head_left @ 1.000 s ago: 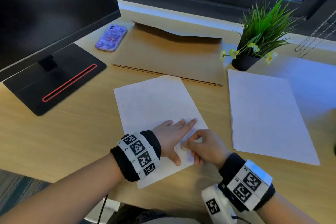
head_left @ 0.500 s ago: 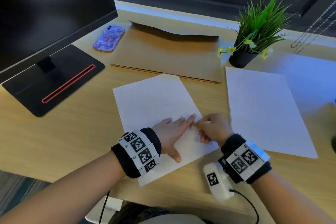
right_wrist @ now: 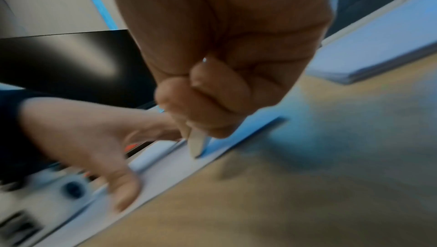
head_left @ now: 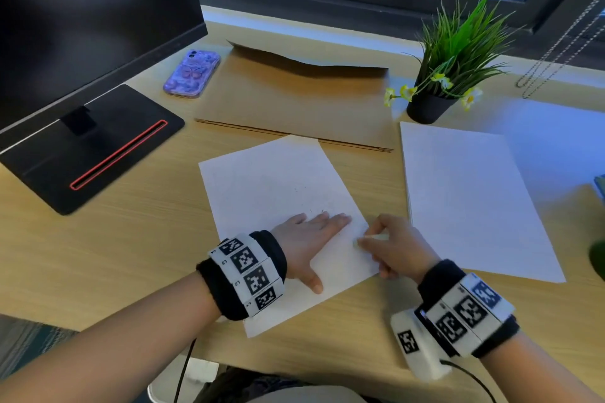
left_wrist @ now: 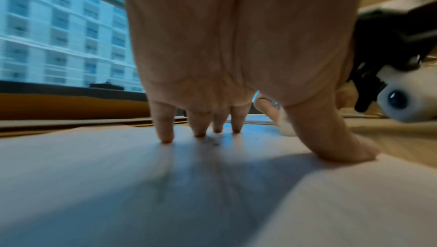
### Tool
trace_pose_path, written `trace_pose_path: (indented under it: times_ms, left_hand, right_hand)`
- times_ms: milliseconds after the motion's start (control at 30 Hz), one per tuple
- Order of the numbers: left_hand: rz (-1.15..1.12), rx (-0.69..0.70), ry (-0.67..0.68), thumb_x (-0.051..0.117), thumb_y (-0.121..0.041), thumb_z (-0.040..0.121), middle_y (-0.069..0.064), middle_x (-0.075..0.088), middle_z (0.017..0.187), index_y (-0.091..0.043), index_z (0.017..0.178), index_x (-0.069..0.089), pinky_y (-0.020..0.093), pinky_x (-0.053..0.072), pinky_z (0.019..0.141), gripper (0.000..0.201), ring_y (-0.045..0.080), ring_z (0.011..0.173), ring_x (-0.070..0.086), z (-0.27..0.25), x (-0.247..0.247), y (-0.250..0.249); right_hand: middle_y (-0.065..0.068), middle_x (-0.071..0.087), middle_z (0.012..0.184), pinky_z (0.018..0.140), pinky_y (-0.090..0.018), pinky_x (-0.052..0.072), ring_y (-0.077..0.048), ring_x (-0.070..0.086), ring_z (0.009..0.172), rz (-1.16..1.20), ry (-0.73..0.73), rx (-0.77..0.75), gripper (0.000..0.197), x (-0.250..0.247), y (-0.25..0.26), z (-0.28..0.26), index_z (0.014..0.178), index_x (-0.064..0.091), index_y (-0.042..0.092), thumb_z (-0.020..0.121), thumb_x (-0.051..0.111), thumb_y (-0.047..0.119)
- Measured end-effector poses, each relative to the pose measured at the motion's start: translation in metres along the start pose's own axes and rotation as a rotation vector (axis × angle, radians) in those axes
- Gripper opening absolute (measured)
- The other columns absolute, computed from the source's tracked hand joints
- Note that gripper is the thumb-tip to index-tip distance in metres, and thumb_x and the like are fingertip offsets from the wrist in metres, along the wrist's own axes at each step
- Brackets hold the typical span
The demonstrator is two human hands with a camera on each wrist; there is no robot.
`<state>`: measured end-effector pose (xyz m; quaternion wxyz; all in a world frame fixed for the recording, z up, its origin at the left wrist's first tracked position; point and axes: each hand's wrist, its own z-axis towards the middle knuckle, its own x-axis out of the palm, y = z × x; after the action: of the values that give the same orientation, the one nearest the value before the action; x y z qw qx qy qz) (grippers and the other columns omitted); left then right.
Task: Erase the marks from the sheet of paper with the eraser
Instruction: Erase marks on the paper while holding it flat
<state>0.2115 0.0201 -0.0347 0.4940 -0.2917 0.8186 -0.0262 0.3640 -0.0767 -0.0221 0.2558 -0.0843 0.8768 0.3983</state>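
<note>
A white sheet of paper (head_left: 262, 186) lies tilted on the wooden desk, with faint pencil marks (head_left: 322, 212) near its right side. My left hand (head_left: 311, 239) lies flat on the sheet, fingers straight and thumb spread; the left wrist view shows its fingertips (left_wrist: 165, 137) pressing the paper (left_wrist: 118, 185). My right hand (head_left: 393, 245) pinches a small pale eraser (head_left: 366, 239) against the sheet's right edge, just right of the left fingertips. In the right wrist view the eraser (right_wrist: 197, 142) pokes out below the curled fingers and touches the paper (right_wrist: 165, 169).
A second white sheet (head_left: 471, 196) lies to the right. Behind are a brown envelope (head_left: 294, 101), a potted plant (head_left: 435, 88), a purple phone (head_left: 191, 73) and a monitor with its black base (head_left: 91, 144) at the left. The desk's front edge is close below my wrists.
My right hand with the eraser went up along the sheet's right part, then came back down and right to its edge. The left hand stayed flat on the paper.
</note>
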Motion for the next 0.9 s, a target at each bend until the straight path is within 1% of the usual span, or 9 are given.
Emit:
trace_pose_path:
  times_ms: [100,167,333,367,433,500,667,833,900]
  left_hand:
    - [0.125,0.018,-0.003,0.072,-0.046,0.076,-0.003,-0.012,0.158,-0.024,0.151,-0.002,0.045,0.01,0.114,0.107,0.018,0.145,-0.005,0.001,0.001,-0.009]
    - [0.175,0.003,-0.017,0.071,-0.049,0.075,-0.001,-0.013,0.157,-0.027,0.15,0.001,0.048,0.014,0.112,0.106,0.022,0.144,-0.004,0.003,0.004,-0.014]
    - [0.205,-0.028,0.025,0.07,-0.05,0.076,0.001,-0.019,0.157,-0.03,0.15,-0.004,0.052,0.012,0.113,0.107,0.026,0.145,-0.007,0.005,0.005,-0.017]
    - [0.215,-0.026,0.032,0.07,-0.05,0.076,0.001,-0.019,0.157,-0.029,0.15,-0.005,0.053,0.012,0.112,0.108,0.027,0.145,-0.007,0.005,0.005,-0.017]
    - [0.232,-0.023,0.038,0.069,-0.052,0.076,0.001,-0.019,0.157,-0.029,0.15,-0.006,0.053,0.014,0.112,0.108,0.027,0.145,-0.007,0.005,0.004,-0.017]
    - [0.237,-0.021,0.04,0.069,-0.052,0.076,0.0,-0.019,0.157,-0.028,0.15,-0.007,0.052,0.014,0.112,0.109,0.027,0.145,-0.007,0.005,0.004,-0.016]
    - [0.208,-0.032,0.057,0.069,-0.051,0.077,-0.001,-0.022,0.156,-0.03,0.15,-0.009,0.053,0.01,0.114,0.109,0.027,0.145,-0.01,0.005,0.004,-0.016]
    - [0.222,-0.033,0.05,0.07,-0.051,0.075,0.0,-0.021,0.156,-0.03,0.15,-0.008,0.054,0.012,0.113,0.11,0.027,0.145,-0.009,0.006,0.004,-0.016]
    - [0.219,-0.034,0.057,0.07,-0.051,0.076,0.0,-0.022,0.156,-0.03,0.15,-0.009,0.055,0.012,0.113,0.11,0.027,0.145,-0.01,0.006,0.005,-0.016]
  right_hand:
    - [-0.002,0.056,0.059,0.037,-0.019,0.035,-0.007,0.045,0.031,-0.152,0.252,-0.01,0.018,0.013,-0.008,-0.018,0.082,0.048,0.018,0.085,0.065,0.02]
    - [0.0,0.057,0.055,0.037,-0.019,0.035,-0.008,0.045,0.032,-0.166,0.32,-0.011,0.017,0.016,-0.011,-0.019,0.084,0.05,0.017,0.085,0.066,0.021]
    - [-0.002,0.055,0.055,0.034,-0.017,0.034,-0.006,0.049,0.031,0.043,0.058,0.004,0.012,0.003,-0.004,-0.008,0.079,0.055,0.013,0.088,0.062,0.015]
    - [-0.002,0.055,0.055,0.034,-0.017,0.035,-0.005,0.048,0.03,0.031,0.061,0.003,0.011,0.007,-0.005,-0.013,0.08,0.055,0.013,0.089,0.061,0.015]
    - [0.003,0.054,0.048,0.035,-0.017,0.035,-0.006,0.046,0.03,-0.02,0.165,-0.003,0.011,0.019,-0.008,-0.024,0.082,0.053,0.014,0.089,0.061,0.017]
    - [0.002,0.054,0.048,0.035,-0.017,0.035,-0.007,0.045,0.031,-0.013,0.237,0.008,0.011,0.022,-0.01,-0.028,0.082,0.053,0.015,0.09,0.061,0.017]
    - [-0.001,0.053,0.048,0.034,-0.018,0.033,-0.009,0.046,0.031,0.095,0.0,0.036,0.013,-0.006,-0.012,-0.009,0.078,0.054,0.012,0.088,0.062,0.015]
    - [0.005,0.052,0.042,0.035,-0.017,0.035,-0.007,0.044,0.03,0.015,0.188,0.011,0.013,0.025,-0.011,-0.031,0.079,0.053,0.017,0.089,0.062,0.017]
    - [0.005,0.053,0.044,0.035,-0.017,0.035,-0.005,0.044,0.03,0.044,0.139,0.019,0.012,0.017,-0.014,-0.024,0.08,0.054,0.015,0.089,0.063,0.017]
